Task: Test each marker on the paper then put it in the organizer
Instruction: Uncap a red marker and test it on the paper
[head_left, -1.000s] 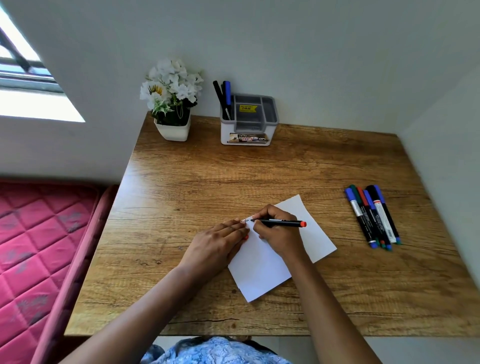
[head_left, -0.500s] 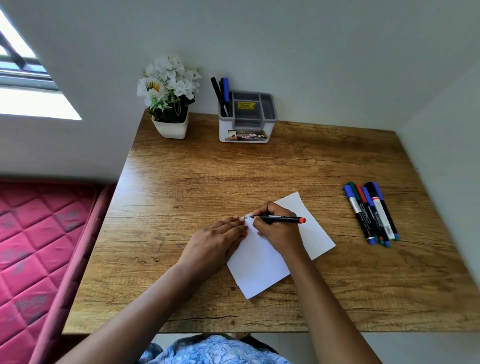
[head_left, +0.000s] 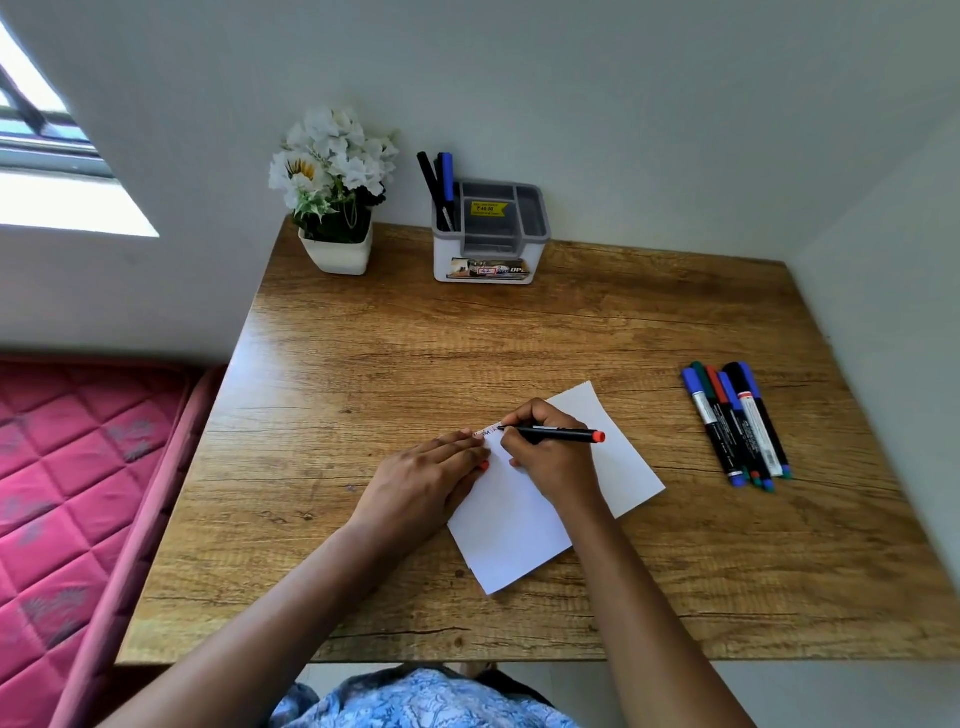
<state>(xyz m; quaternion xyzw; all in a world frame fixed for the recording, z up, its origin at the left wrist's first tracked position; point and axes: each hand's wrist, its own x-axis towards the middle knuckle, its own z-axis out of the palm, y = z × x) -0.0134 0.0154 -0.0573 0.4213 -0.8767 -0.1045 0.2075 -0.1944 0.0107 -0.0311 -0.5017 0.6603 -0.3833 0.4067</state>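
Observation:
A white sheet of paper (head_left: 514, 530) lies tilted on the wooden desk. My right hand (head_left: 550, 457) grips a black marker with a red end (head_left: 566, 434), its tip touching the paper's far left corner beside small scribbles. My left hand (head_left: 426, 483) lies flat with its fingers pressing the paper's left edge; something small and red peeks out under its fingertips. Several loose markers (head_left: 737, 421) lie side by side at the right. The grey and white organizer (head_left: 491, 234) stands at the back, with two markers (head_left: 439, 187) upright in its left compartment.
A white pot of white flowers (head_left: 335, 197) stands at the desk's back left corner. Walls close the desk in behind and on the right. A pink mattress (head_left: 78, 493) lies beside the desk's left edge. Bare wood (head_left: 467, 343) stretches between the paper and the organizer.
Both hands stay on the paper. The marker tip has shifted slightly along the paper's top corner while marking; the view has drifted a little.

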